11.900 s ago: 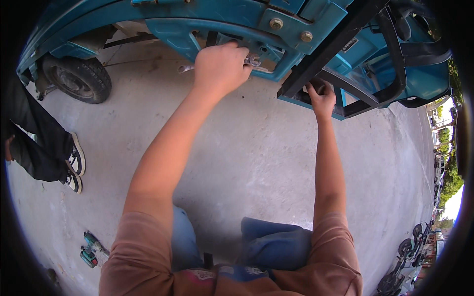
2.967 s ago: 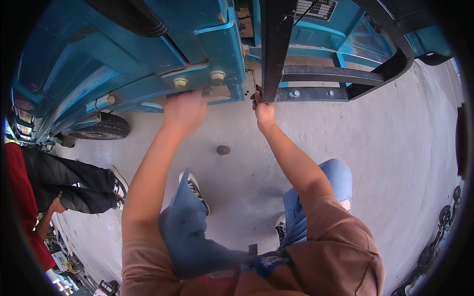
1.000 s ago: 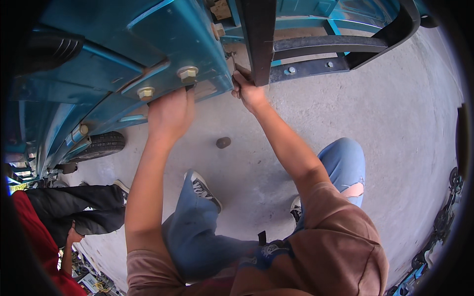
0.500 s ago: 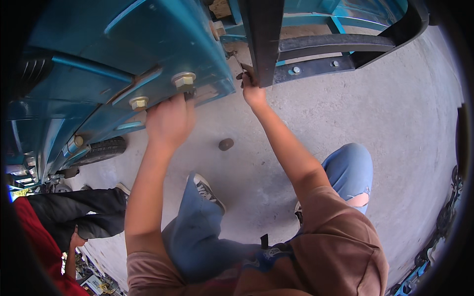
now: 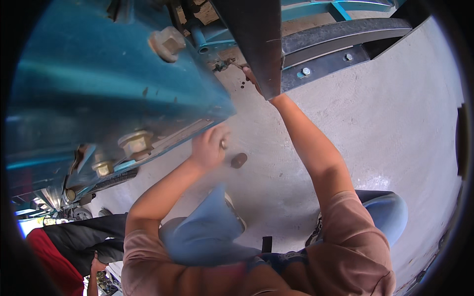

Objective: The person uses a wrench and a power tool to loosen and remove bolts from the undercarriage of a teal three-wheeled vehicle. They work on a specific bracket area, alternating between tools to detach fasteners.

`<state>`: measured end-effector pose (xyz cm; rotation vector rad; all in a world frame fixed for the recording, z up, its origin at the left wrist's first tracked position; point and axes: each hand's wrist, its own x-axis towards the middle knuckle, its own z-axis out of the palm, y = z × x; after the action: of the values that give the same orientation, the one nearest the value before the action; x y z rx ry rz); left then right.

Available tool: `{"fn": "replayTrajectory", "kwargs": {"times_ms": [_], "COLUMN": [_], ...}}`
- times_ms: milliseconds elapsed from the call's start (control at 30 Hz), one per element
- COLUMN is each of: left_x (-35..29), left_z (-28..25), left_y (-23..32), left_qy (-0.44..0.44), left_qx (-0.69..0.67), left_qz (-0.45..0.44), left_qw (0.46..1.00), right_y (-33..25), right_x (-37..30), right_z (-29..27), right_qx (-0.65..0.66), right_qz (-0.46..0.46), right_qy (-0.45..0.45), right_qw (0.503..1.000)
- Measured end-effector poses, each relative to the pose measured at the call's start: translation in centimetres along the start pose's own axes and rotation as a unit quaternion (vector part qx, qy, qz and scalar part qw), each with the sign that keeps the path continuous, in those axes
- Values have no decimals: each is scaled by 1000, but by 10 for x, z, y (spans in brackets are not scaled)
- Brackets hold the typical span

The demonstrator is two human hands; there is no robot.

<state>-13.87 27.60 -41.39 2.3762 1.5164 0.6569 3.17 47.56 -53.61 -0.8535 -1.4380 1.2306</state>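
Observation:
My left hand (image 5: 209,146) hangs just below the lower edge of the blue vehicle body (image 5: 98,84), fingers curled around what looks like a small metal piece (image 5: 223,144). Large nuts (image 5: 136,143) stick out of the blue panel to its left, and another nut (image 5: 168,42) sits higher up. My right hand (image 5: 250,75) reaches up behind a black steel beam (image 5: 256,39), and only its heel shows. Its fingers are hidden. A small brown round object (image 5: 239,160) lies on the concrete beside my left hand.
A black frame rail with bolts (image 5: 326,49) runs to the upper right. Grey concrete ground (image 5: 385,128) spreads to the right. Another person in dark trousers and red (image 5: 69,251) is at the lower left, near a wheel (image 5: 81,213). My knees (image 5: 207,232) are bent below me.
My left hand has dropped away from the nuts on the blue panel and moved right, now closed below the panel's edge. My right hand stays up behind the black beam.

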Motion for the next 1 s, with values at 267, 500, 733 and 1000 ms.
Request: {"fn": "replayTrajectory", "kwargs": {"times_ms": [267, 500, 733, 1000], "left_x": [83, 86, 51, 51], "left_z": [3, 19, 65, 37], "left_y": [-61, -61, -81, -37], "left_qy": [103, 127, 109, -22], "left_qx": [208, 110, -205, -481], "left_qz": [-20, -95, -296, -521], "left_qw": [972, 981, 926, 704], "right_y": [-32, -31, -19, -24], "right_x": [-2, -15, -40, -52], "right_z": [-9, 4, 53, 12], "right_qx": [10, -13, 28, -20], "right_qz": [105, 59, 30, 175], "right_qy": [-72, 37, 140, 211], "right_qw": [992, 998, 989, 962]}}
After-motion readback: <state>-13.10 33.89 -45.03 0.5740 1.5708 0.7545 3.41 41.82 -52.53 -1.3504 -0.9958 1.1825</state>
